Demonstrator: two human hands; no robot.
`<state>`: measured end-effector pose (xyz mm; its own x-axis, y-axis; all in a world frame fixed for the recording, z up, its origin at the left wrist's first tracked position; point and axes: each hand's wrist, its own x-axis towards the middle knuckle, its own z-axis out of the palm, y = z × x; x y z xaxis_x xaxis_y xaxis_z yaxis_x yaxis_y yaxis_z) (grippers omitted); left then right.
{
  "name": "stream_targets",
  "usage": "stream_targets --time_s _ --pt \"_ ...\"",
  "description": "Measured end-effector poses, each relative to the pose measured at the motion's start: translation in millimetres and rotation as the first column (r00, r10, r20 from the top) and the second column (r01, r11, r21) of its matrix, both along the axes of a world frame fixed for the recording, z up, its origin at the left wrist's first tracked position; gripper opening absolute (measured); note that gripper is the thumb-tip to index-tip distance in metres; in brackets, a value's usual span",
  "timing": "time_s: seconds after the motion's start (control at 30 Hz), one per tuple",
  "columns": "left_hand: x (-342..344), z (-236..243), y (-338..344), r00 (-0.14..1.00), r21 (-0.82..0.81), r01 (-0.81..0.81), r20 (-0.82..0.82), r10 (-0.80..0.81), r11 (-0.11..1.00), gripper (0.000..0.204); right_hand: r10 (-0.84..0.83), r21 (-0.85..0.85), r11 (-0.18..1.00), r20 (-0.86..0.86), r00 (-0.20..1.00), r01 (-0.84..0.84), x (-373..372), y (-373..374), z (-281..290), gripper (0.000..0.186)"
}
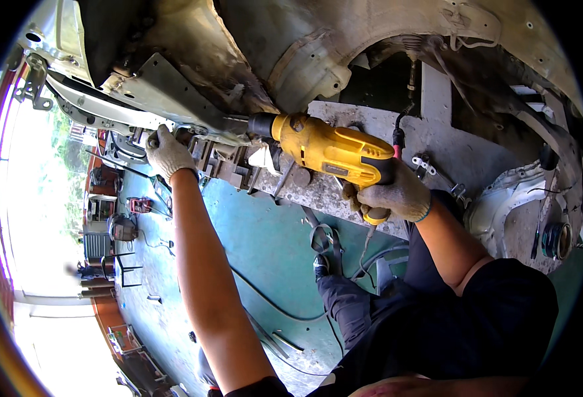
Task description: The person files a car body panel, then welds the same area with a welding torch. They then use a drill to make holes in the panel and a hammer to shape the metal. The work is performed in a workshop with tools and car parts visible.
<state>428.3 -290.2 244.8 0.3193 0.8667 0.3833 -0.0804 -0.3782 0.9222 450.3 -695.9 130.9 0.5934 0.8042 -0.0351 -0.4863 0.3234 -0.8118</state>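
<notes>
My right hand (397, 193), in a knit glove, grips the rear handle of a yellow power drill (331, 151). The drill's black chuck points left, its bit reaching the lower edge of a bare, stained car body section (251, 86). My gloved left hand (167, 151) is raised to a pale metal rail (132, 118) on that body, left of the bit, with fingers curled on its edge. Below the drill, a scuffed steel platform (344, 116) carries metal blocks, clamps and bolts. A cable runs down from the drill's grip.
A white curved panel (503, 198) and a round can (556, 235) lie at the right. Hoses (271, 301) and straps (321, 238) cross the green floor (265, 231) around my leg. Carts and equipment (122, 225) stand along the left near a bright doorway. The car body overhangs from above.
</notes>
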Motion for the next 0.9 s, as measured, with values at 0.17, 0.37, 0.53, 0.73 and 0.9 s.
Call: stream_targets --time_s 0.17,0.37,0.53,0.73,0.9 --pt "0 -3 4 0.998 -0.035 0.022 0.064 -0.019 0.999 0.030 0.055 0.022 0.998 -0.043 0.998 -0.054 8 2 3 0.046" --pt "1 -4 5 0.998 -0.033 0.019 0.053 -0.017 0.999 0.027 0.047 0.008 0.999 -0.018 0.999 -0.046 8 1 2 0.043" --pt "1 -2 3 0.998 -0.048 0.020 0.064 -0.017 0.999 0.025 0.056 0.010 0.998 0.088 0.995 -0.057 8 0 -4 0.036" --pt "1 -5 8 0.996 -0.052 0.032 0.084 -0.027 0.998 0.025 0.052 -0.007 0.999 0.105 0.993 -0.051 11 1 -10 0.042" --pt "2 -8 16 0.995 -0.053 0.050 0.094 -0.045 0.997 0.026 -0.027 -0.042 0.999 0.156 0.987 0.034 7 2 -9 0.043"
